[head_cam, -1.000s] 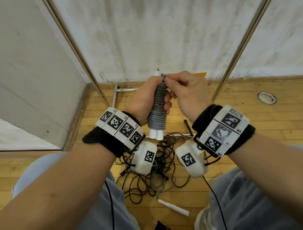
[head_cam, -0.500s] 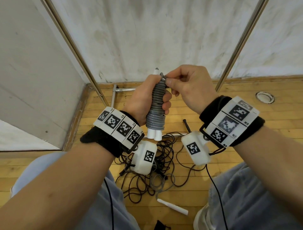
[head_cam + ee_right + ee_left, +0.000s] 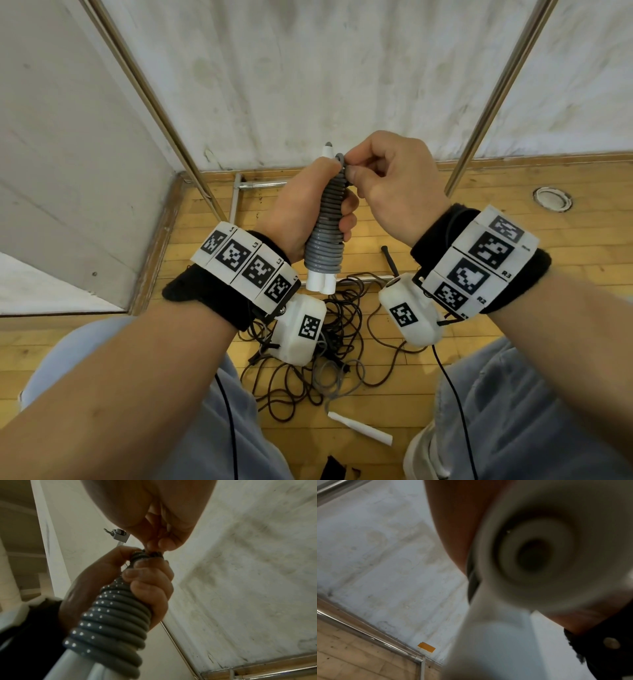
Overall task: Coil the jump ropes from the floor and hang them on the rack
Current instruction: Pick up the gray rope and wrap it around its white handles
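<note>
The grey plastic jump rope (image 3: pixel 325 226), wound in tight turns around its two white tube handles (image 3: pixel 320 283), stands upright in front of you, held above the wooden floor (image 3: pixel 513 222). Your left hand (image 3: pixel 301 205) grips the coil around its upper half, fingers curled over the turns; in the right wrist view those fingers (image 3: pixel 150 588) wrap the rope (image 3: pixel 111 622) just below its top. Your right hand (image 3: pixel 390 185) pinches the rope's last turn at the top of the coil between thumb and fingertips, touching your left thumb there. One handle tip pokes up past the coil.

Below your hands, a tangle of thin dark cords (image 3: pixel 308 377) lies on the floor between your knees, with a loose white tube handle (image 3: pixel 359 433) at its near edge. Two slanted metal poles of the rack (image 3: pixel 154 102) rise against the stained white wall (image 3: pixel 308 68). The left wrist view is mostly filled by a blurred white handle end (image 3: pixel 539 561).
</note>
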